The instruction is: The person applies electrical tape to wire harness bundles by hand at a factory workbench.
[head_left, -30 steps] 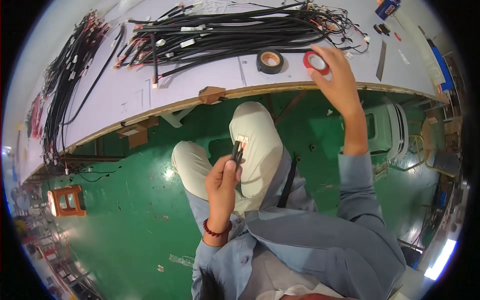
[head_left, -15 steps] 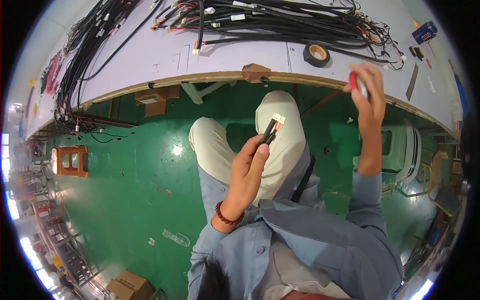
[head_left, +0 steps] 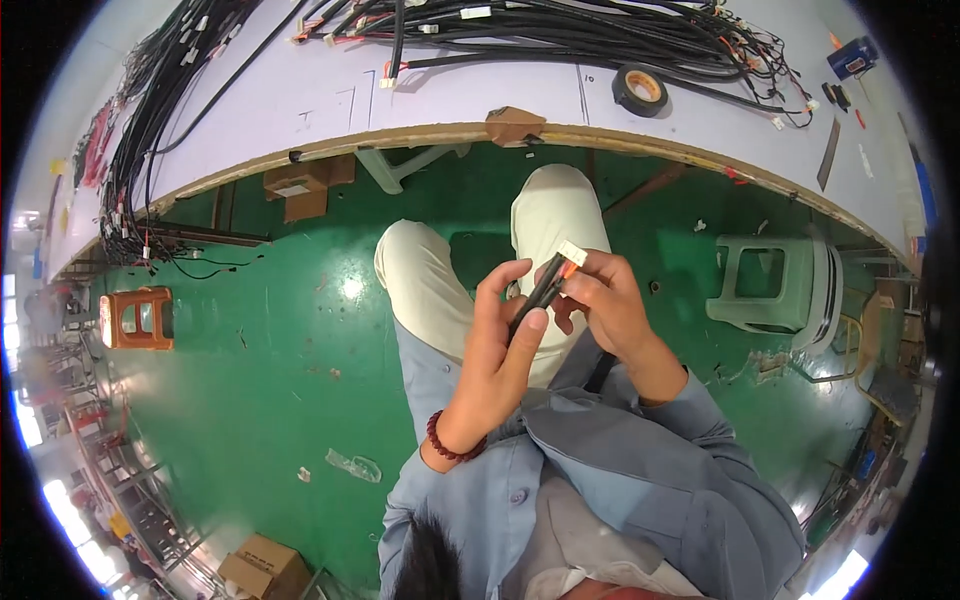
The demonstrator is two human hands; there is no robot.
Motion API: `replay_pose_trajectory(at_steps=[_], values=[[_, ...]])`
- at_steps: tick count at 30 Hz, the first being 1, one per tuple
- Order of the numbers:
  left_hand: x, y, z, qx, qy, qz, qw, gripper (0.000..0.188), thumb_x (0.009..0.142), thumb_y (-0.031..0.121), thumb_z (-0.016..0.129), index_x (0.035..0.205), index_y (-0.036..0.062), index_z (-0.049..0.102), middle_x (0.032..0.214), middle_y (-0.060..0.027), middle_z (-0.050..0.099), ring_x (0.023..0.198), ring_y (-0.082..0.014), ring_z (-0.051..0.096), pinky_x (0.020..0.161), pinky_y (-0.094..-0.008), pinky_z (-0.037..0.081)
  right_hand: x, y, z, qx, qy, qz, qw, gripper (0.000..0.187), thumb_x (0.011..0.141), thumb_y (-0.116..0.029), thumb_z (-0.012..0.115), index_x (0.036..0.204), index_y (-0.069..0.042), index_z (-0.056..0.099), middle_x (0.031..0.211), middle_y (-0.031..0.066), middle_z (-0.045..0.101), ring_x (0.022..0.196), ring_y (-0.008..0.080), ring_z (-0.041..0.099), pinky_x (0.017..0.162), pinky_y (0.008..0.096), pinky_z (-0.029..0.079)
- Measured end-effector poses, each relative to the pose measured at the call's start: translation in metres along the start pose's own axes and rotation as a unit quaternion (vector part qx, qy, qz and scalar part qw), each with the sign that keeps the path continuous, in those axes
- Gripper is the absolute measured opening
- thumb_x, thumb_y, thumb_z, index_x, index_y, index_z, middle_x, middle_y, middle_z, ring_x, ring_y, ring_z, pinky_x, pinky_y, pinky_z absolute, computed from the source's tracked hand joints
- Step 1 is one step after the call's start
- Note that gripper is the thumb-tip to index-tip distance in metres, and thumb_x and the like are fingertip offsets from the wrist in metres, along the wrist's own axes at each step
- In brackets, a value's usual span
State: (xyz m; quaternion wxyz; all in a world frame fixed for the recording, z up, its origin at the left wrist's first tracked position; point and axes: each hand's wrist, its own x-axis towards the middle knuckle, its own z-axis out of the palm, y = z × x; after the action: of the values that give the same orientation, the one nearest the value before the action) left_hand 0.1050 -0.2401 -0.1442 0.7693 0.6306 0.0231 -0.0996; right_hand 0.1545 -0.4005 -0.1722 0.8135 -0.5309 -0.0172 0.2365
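my left hand (head_left: 492, 345): clamped on the cable (head_left: 543, 292), thumb pressed along it, index finger lifted beside it.
my right hand (head_left: 615, 310): close to the left one, fingers at the wires (head_left: 568, 269) just below the connector (head_left: 572, 252); i cannot tell whether they grip.
cable: black, tilted up to the right, over my lap (head_left: 548, 370), off the table's (head_left: 430, 108) front edge.
connector: white, at the cable's upper end.
tape (head_left: 627, 98): black roll near the front edge, right of its middle.
big bundle (head_left: 560, 45): black cables, behind the tape.
other bundle (head_left: 150, 135): hanging over the front edge, near the left end.
strip (head_left: 829, 153): near the front edge, toward the right end.
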Motion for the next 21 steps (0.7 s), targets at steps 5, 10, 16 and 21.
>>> replay_pose_trajectory(at_steps=[5, 10, 16, 21], values=[[-0.001, 0.005, 0.001, -0.033, -0.058, 0.001, 0.998, 0.045, 0.097, 0.014, 0.046, 0.135, 0.0023, 0.024, 0.102, -0.0111, 0.062, 0.093, -0.0110, 0.054, 0.086, -0.0255, 0.039, 0.000, -0.010, 0.005, 0.036, -0.054, 0.086, 0.994, 0.041, 0.084, -0.025, 0.048, 0.114, 0.004, 0.052, 0.098, 0.0075, 0.055, 0.083, 0.0137, 0.055, 0.060, 0.0286, 0.050], [-0.003, -0.002, -0.003, 0.014, -0.051, -0.020, 0.998, 0.046, 0.097, 0.015, 0.047, 0.134, 0.0019, 0.022, 0.104, -0.0134, 0.062, 0.093, -0.0118, 0.054, 0.085, -0.0254, 0.040, -0.002, -0.008, 0.004, -0.074, -0.083, 0.009, 0.994, 0.056, 0.073, -0.023, 0.053, 0.124, 0.000, 0.047, 0.113, 0.0093, 0.052, 0.105, 0.0157, 0.049, 0.091, 0.0293, 0.039], [-0.003, 0.000, -0.004, 0.028, -0.057, -0.021, 0.998, 0.041, 0.097, 0.015, 0.048, 0.130, 0.0035, 0.027, 0.087, -0.0084, 0.060, 0.073, -0.0103, 0.047, 0.068, -0.0239, 0.038, 0.001, -0.020, -0.007, -0.103, -0.150, -0.017, 0.983, 0.054, 0.074, -0.014, 0.058, 0.124, -0.002, 0.043, 0.110, 0.0063, 0.047, 0.101, 0.0131, 0.046, 0.087, 0.0268, 0.038], [-0.003, -0.002, -0.007, 0.053, -0.060, 0.011, 0.997, 0.033, 0.096, 0.014, 0.049, 0.123, 0.0056, 0.033, 0.076, -0.0067, 0.055, 0.064, -0.0107, 0.042, 0.061, -0.0250, 0.036, 0.005, -0.018, -0.010, -0.115, -0.164, -0.049, 0.978, 0.050, 0.072, -0.013, 0.059, 0.119, -0.002, 0.045, 0.108, 0.0056, 0.047, 0.096, 0.0124, 0.045, 0.086, 0.0269, 0.038]])
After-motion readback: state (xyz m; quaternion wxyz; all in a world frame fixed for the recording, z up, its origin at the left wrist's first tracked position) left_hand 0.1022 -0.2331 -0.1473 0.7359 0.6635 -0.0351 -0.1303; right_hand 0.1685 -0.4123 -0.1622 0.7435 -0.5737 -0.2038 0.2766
